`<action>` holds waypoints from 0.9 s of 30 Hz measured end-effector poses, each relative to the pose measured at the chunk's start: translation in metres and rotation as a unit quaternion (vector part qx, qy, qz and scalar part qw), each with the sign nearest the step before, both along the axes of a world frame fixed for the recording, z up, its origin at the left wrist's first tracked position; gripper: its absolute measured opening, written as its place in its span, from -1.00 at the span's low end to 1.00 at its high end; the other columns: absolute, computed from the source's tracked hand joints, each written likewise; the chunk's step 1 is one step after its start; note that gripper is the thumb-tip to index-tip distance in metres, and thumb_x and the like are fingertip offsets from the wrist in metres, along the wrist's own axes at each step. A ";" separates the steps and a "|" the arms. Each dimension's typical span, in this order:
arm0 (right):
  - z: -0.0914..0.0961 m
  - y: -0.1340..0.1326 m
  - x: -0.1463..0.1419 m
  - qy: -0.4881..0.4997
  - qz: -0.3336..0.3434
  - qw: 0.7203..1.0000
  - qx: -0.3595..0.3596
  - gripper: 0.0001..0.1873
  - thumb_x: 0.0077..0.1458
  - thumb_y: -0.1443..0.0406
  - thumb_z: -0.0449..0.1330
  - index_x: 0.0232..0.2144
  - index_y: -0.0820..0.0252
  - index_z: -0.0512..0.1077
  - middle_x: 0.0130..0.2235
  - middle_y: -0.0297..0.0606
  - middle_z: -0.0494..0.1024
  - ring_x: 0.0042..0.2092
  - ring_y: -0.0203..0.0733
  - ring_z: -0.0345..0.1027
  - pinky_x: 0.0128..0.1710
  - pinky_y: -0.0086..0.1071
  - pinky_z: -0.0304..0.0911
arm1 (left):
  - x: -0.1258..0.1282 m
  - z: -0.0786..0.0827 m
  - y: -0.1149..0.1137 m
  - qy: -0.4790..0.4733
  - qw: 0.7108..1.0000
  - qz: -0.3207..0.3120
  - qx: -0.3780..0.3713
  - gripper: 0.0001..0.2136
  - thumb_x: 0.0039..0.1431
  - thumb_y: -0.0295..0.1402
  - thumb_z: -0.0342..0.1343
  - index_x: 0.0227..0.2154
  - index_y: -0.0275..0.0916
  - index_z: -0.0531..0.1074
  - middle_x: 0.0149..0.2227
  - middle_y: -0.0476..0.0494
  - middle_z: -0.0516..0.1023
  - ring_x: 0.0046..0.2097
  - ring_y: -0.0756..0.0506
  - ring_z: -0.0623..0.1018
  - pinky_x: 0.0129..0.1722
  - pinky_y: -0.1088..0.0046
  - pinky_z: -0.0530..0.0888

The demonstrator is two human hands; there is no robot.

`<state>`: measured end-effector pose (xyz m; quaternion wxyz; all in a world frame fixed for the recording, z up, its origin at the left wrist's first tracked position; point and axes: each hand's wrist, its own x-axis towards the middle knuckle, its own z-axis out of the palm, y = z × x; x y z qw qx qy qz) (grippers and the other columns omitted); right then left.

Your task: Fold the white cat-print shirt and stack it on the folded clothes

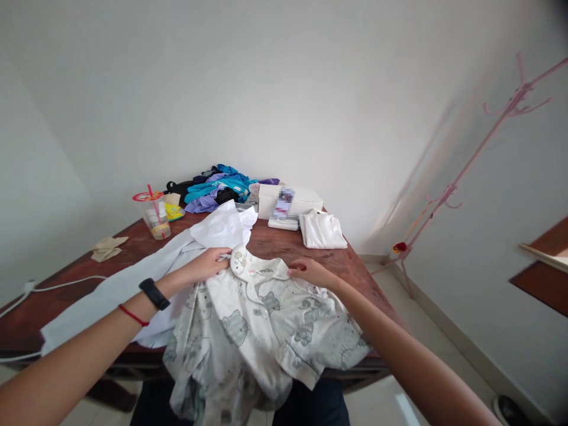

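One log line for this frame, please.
left hand: grips shirt collar | right hand: on collar | shirt: on table, draped over edge | behind: cup, clothes pile

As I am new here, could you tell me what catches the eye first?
The cat-print shirt spread over the near table edge, with the left hand and right hand at its collar. Behind it sit a bright heap of clothes and a red-strawed cup; a pink coat stand stands at right.

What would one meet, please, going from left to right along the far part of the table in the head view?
Beige cloth, plastic cup, pile of coloured clothes, white box, folded white garment.
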<state>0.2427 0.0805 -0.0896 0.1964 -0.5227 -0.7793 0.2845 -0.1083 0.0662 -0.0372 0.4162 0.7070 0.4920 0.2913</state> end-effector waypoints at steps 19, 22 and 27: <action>-0.020 -0.046 0.067 0.016 -0.157 0.980 0.119 -0.93 0.06 0.28 0.07 -0.41 0.09 0.20 -0.53 -0.44 0.35 -0.47 -0.24 0.23 -0.43 -0.40 0.03 | -0.012 -0.030 -0.059 0.228 0.966 0.044 0.115 -0.36 -0.09 0.04 0.32 0.06 -0.15 0.47 -0.38 -0.07 0.53 -0.30 -0.22 0.54 -0.30 0.38 0.37; -0.022 -0.061 0.077 0.017 -0.134 0.987 0.085 -0.85 0.13 0.19 0.11 -0.41 0.11 0.25 -0.53 -0.41 0.39 -0.47 -0.23 0.25 -0.44 -0.39 0.06 | -0.023 -0.049 -0.081 0.254 0.956 0.039 0.142 -0.63 0.14 -0.09 0.16 -0.05 -0.15 0.47 -0.45 0.00 0.46 -0.39 -0.14 0.49 -0.35 0.41 0.33; -0.012 -0.084 0.087 -0.012 -0.001 0.999 0.039 -0.68 0.14 0.03 0.21 -0.36 0.16 0.48 -0.34 -0.28 0.58 -0.30 -0.14 0.40 -0.31 -0.36 0.15 | -0.028 -0.063 -0.112 0.305 0.926 0.079 0.207 -0.83 0.25 -0.33 -0.06 -0.35 -0.17 0.44 -0.27 -0.11 0.49 -0.25 -0.13 0.53 -0.24 0.40 0.40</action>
